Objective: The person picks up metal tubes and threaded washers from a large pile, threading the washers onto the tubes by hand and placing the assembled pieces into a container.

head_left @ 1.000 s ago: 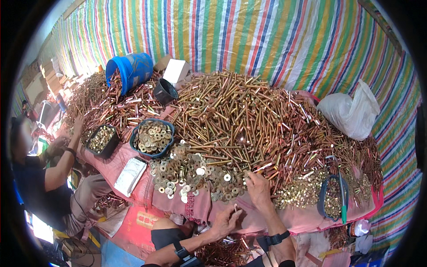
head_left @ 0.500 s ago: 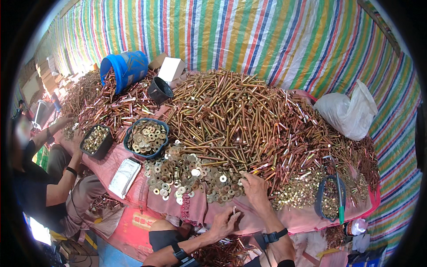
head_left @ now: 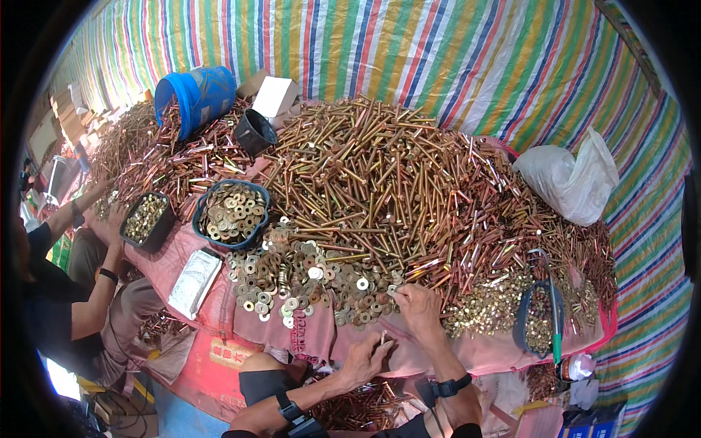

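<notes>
Markings seen from where I stand; clock positions taken from the middle of the scene.

Item 1, seven o'clock: red sack (head_left: 213, 383), lying flat; a short row of large yellowish characters across its upper part, creased.

Item 2, between six and seven o'clock: pink cloth (head_left: 365, 334); an upright column of dark red marks near a fringed edge, either lettering or woven pattern, I cannot tell which.

Item 3, four o'clock, at the rim: dark blue package (head_left: 599, 428); small white print on blue panels, too small to make out.

Item 4, ten o'clock: blue bucket (head_left: 212, 95), tipped over; worn greyish patch on its side, print indistinct.
</notes>
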The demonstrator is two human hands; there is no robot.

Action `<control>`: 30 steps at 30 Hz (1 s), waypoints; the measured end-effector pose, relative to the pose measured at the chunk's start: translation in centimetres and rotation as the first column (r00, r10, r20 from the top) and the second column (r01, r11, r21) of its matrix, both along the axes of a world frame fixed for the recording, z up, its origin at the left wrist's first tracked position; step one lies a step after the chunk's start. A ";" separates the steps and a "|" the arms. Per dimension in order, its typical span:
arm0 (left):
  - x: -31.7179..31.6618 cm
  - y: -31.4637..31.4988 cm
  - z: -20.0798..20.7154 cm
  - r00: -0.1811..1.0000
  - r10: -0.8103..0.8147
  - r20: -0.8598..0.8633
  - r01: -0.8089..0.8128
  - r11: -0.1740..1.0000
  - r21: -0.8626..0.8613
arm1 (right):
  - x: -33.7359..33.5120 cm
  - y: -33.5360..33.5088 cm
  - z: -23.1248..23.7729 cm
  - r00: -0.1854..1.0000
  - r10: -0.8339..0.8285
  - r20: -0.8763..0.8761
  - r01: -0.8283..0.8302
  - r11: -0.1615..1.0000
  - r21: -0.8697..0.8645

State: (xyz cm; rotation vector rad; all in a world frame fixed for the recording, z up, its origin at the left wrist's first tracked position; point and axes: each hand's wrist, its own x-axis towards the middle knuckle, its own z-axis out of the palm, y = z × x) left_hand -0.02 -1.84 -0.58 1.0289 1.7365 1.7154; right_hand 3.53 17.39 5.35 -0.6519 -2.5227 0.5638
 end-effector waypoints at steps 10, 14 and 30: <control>0.2 0.4 0.2 0.998 0.040 -0.044 -0.035 0.995 0.093 | 0.2 -0.6 0.3 0.995 -0.023 -0.097 0.009 0.989 -0.148; 0.2 0.3 0.1 1.000 0.021 -0.008 -0.020 0.999 0.038 | 0.4 -0.4 0.4 0.996 0.016 -0.084 -0.027 0.992 -0.123; -0.3 0.5 1.0 1.000 0.004 0.018 -0.004 1.000 0.002 | 3.7 1.1 -0.7 0.988 -0.060 -0.145 -0.089 0.550 -0.830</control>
